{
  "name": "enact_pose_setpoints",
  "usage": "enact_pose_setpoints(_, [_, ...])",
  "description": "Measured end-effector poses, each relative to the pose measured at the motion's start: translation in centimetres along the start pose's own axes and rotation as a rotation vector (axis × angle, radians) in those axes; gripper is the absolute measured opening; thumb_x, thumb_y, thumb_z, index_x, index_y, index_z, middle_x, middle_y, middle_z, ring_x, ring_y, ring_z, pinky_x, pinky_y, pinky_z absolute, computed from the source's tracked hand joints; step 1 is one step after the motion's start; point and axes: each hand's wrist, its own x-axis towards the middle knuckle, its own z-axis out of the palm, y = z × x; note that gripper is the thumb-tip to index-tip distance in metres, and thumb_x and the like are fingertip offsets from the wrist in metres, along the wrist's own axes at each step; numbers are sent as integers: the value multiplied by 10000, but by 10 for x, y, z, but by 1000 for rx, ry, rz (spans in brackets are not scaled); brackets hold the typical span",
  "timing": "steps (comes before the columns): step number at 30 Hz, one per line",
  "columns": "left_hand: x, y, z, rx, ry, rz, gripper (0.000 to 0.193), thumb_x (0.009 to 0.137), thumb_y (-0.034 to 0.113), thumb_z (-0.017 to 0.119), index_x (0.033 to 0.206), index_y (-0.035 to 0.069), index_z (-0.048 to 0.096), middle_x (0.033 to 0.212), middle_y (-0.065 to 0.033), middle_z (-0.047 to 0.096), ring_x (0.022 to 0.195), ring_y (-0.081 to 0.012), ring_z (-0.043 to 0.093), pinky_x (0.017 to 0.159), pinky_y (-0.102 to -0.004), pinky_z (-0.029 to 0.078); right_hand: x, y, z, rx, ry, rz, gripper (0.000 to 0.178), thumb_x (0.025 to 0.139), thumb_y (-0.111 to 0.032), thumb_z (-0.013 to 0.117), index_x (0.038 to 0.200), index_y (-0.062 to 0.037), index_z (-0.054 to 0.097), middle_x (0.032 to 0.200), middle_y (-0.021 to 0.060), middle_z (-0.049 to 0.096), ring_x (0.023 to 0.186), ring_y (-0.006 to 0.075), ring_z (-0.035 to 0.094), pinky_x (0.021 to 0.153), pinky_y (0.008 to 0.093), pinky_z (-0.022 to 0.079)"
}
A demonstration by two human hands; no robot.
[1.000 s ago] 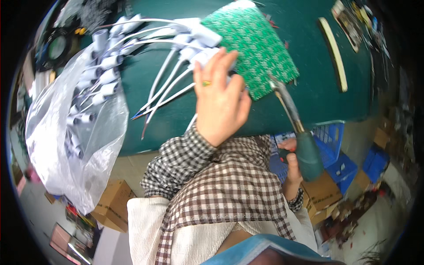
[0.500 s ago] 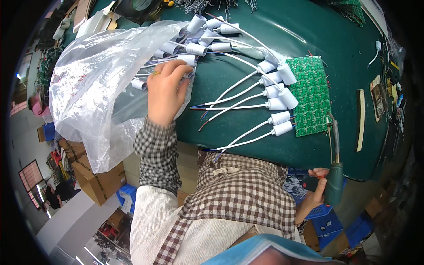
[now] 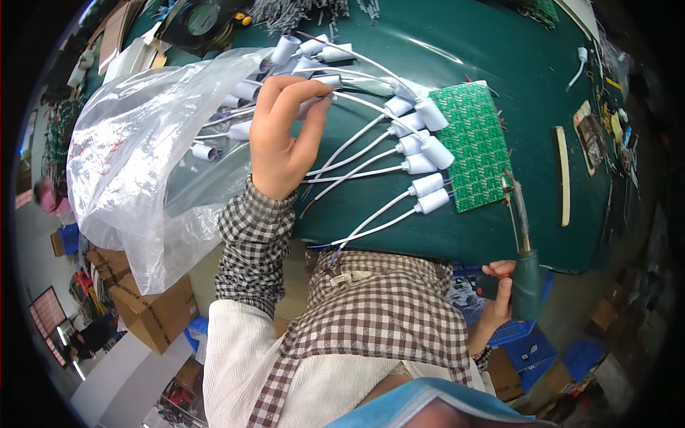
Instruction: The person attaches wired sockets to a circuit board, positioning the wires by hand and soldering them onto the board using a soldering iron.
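Note:
My left hand (image 3: 285, 135) is closed in a pinch, thumb and index finger meeting beside a white lamp socket (image 3: 328, 80); whatever is between the fingertips is too small to make out. Around it lie more white sockets with wires, some inside the clear plastic bag (image 3: 118, 135). My right hand (image 3: 499, 296) grips a soldering gun (image 3: 526, 285) by its green handle. The gun's tip points up at the lower right edge of a green circuit board panel (image 3: 472, 146). Several sockets with white cables (image 3: 430, 202) lie in a column along the panel's left side.
A pale strip (image 3: 562, 177) lies right of the panel, with a dark, stained block (image 3: 589, 139) beyond it. Grey wire bundles (image 3: 296, 14) are heaped at the far edge. Cardboard boxes (image 3: 153, 307) stand left below the table, and a blue crate (image 3: 517, 332) is near my right hand.
My left hand has moved right and slightly away from me, from above the bag's opening toward the cabled sockets, and its fingers have drawn together. The right hand still holds the soldering gun.

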Motion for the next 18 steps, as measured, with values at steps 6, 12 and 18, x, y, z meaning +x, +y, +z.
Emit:
enact_pose_setpoints(6, [7, 39, 28, -90, -90, -2, 166, 844, -66, 676, 996, -3, 651, 1007, -132, 603, 909, -263, 607, 803, -334, 492, -10, 0, -3, -39, 24, 21, 284, 980, -155, 585, 1072, 114, 597, 995, 203, 620, 850, 262, 656, 754, 348, 619])
enact_pose_setpoints(12, [-24, 96, 58, -202, -394, -103, 156, 833, -46, 683, 974, 4, 638, 1088, -147, 582, 975, -283, 595, 856, -357, 481, -17, -13, -4, -33, 46, 220, 372, 963, -220, 619, 1137, 107, 605, 1070, 225, 650, 864, 265, 689, 765, 362, 597])
enact_pose_setpoints(18, [-64, 99, 100, -11, -462, -121, 150, 796, 15, 724, 931, 36, 662, 1246, -174, 565, 1119, -344, 544, 958, -435, 436, -27, 1, -12, 11, 39, 163, 456, 937, -261, 655, 1194, 113, 600, 1102, 234, 662, 900, 273, 696, 766, 357, 603])
